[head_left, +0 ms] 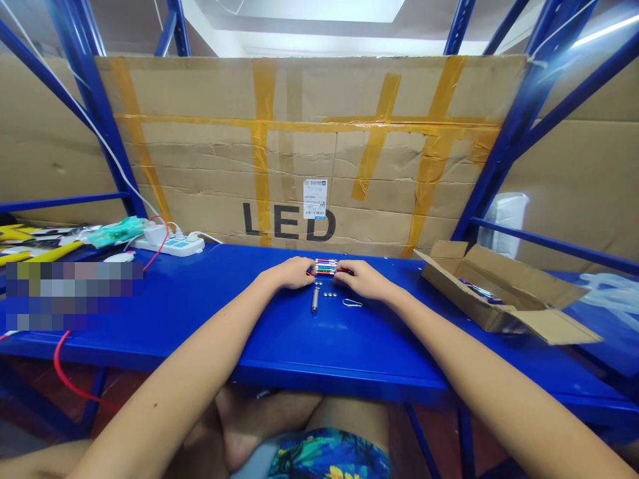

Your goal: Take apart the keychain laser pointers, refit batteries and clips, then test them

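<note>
Lying crosswise between the two hands, a bundle of small flashlights [326, 267] in red, green, blue and silver rests at the far middle of the blue worktop [200, 319], close to the cardboard sheet [210, 166] that stands behind it. The left hand [292, 273] has its fingers curled onto the bundle's left end and the right hand [362, 279] grips the right end the same way; pressing in from both sides likely holds the loose barrels side by side so that they cannot roll apart. Just in front of the bundle, toward the person, lie a grey metal tube [315, 299], a short row of button batteries [327, 293] and a wire clip [352, 303], each apart from the others. They seem laid out singly so that each can be picked up without disturbing the rest. To the right, well apart, an open cardboard box [499, 299] sits at an angle with its flaps down, its mouth turned toward the right arm. Off to the left a white power strip [172, 245] lies against the backing sheet, with a red cable [62, 372] looping over the front edge, away from the small parts.
</note>
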A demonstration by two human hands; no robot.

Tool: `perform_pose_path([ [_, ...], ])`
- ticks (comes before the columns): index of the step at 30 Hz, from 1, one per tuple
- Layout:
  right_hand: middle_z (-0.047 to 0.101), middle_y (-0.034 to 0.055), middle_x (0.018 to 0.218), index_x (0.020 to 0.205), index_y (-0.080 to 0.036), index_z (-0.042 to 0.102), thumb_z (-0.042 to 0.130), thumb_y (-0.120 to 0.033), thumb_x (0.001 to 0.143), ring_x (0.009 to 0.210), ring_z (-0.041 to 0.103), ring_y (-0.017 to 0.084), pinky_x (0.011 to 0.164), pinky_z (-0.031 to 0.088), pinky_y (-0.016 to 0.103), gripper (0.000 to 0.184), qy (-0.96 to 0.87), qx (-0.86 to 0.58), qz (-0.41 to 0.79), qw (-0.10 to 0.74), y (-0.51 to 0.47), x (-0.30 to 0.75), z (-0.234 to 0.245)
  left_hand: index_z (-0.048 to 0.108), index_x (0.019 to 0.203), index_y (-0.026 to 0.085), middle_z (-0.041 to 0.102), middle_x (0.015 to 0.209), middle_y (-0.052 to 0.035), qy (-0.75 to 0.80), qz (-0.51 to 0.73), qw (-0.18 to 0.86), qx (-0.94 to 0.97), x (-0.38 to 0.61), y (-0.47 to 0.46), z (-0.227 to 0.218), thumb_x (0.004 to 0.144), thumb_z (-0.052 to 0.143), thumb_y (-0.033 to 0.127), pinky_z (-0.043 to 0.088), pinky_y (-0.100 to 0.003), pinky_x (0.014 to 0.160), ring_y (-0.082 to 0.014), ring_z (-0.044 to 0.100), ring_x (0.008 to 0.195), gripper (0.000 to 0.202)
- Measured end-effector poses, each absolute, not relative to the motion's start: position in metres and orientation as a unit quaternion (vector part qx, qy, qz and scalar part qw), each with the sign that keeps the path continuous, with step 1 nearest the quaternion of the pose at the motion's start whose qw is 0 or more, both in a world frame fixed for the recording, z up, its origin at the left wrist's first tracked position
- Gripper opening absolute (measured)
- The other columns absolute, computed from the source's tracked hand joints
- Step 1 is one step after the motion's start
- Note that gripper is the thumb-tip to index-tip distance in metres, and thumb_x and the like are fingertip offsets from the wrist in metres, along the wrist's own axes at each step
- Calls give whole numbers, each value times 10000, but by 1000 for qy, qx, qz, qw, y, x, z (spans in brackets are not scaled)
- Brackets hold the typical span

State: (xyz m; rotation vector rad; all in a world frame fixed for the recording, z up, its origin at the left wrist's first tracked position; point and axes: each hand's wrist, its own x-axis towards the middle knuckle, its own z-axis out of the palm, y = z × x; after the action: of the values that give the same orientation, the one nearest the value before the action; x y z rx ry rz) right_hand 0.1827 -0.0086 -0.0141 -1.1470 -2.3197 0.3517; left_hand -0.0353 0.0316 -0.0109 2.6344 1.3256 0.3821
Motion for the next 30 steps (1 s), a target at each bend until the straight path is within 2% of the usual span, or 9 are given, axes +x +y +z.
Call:
perform_pose_path([
  [7,685,47,974,977,-186,659,467,-258,923,871,590,179,801,432,291,213,-873,-386,147,259,-10,179,-15,670,800,166,661,733,-28,463,164,144,859,-39,36,-9,759,603,332,371,-249,606,-160,567,687,184],
  [17,695,51,1035,1009,-205,671,459,-250,934,925,599,195,855,434,322,229,-894,-372,129,216,-11,176,-14,659,725,153,603,656,7,433,162,181,868,-33,44,-20,704,653,356,348,-247,599,-142,510,660,204],
  [26,699,46,979,959,-199,683,473,-282,922,860,592,194,797,426,313,230,-886,-387,143,211,-11,183,-10,666,717,149,620,666,9,428,158,218,863,-20,41,-17,679,654,329,360,-247,610,-145,529,669,184],
  [30,697,32,945,948,-196,687,476,-291,915,820,579,178,759,415,290,234,-881,-391,165,207,-11,189,-7,671,691,138,581,607,18,416,137,225,870,-11,40,-12,658,672,334,340,-245,580,-132,500,619,199],
])
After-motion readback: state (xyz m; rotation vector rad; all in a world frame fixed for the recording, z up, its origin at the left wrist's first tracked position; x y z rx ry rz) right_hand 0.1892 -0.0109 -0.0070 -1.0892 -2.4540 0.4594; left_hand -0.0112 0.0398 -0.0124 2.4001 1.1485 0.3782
